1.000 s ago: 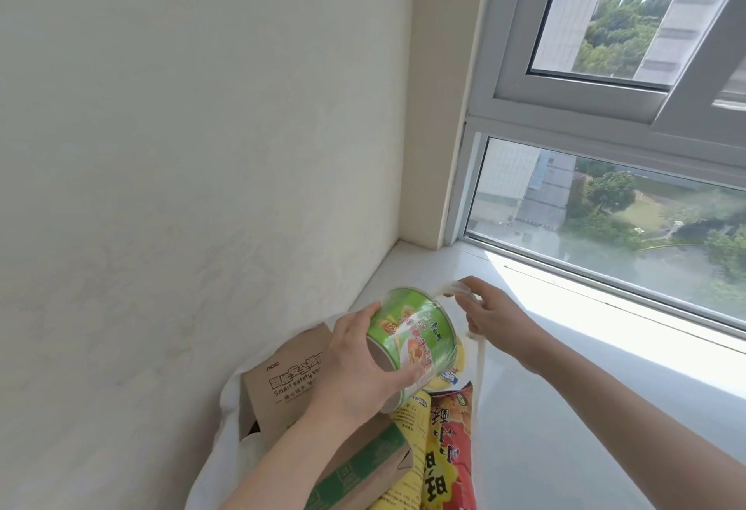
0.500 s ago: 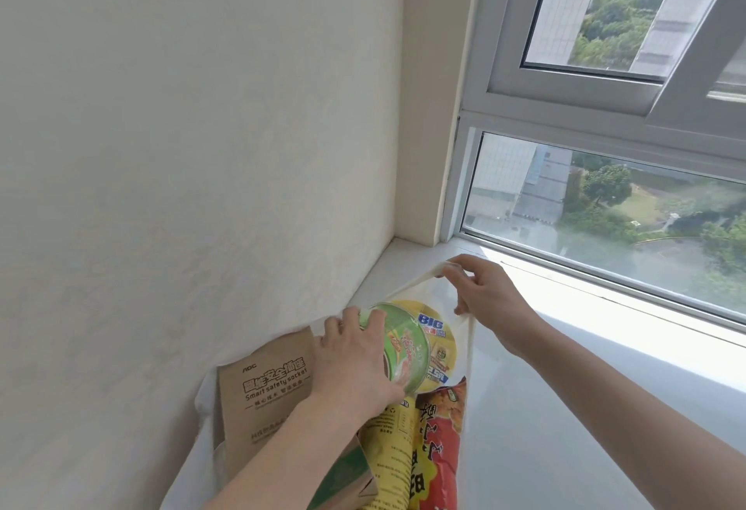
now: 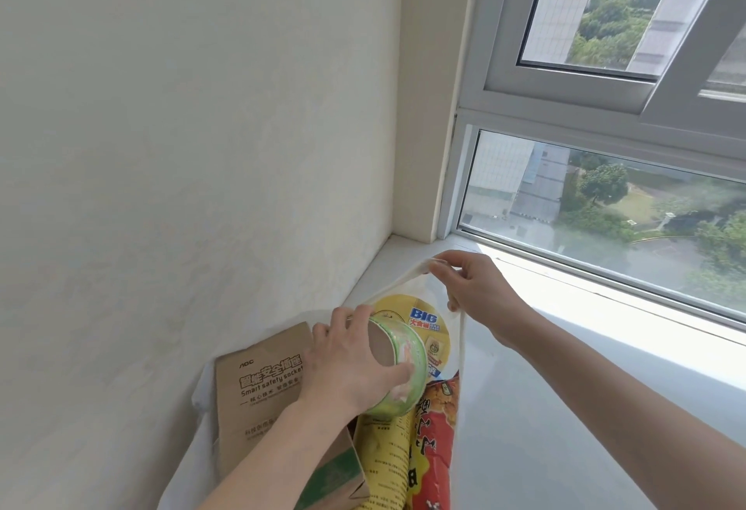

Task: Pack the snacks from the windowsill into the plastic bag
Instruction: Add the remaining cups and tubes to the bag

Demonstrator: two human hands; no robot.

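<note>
The white windowsill [image 3: 565, 408] runs along under the window, and the white plastic bag [image 3: 202, 429] sits on it against the wall. Inside there's a brown cardboard box [image 3: 258, 388] on the left, with a yellow snack pack [image 3: 420, 320] and a red snack bag [image 3: 438, 433] beside it. The left hand [image 3: 347, 364] grips a green snack cup [image 3: 407, 368] at the bag's mouth, over the yellow pack. The right hand [image 3: 472, 287] pinches the bag's handle, pulled up.

The smooth white windowsill [image 3: 537, 441] spreads below and to the right of my right hand [image 3: 480, 291], with sunlight on its window side. A thin white plastic bag [image 3: 193, 469] lies directly on it. The bag sits under my left hand [image 3: 351, 368], which grips a round green paper tub [image 3: 420, 352], and rests against the wall. My right hand pinches its rim and lifts it.
</note>
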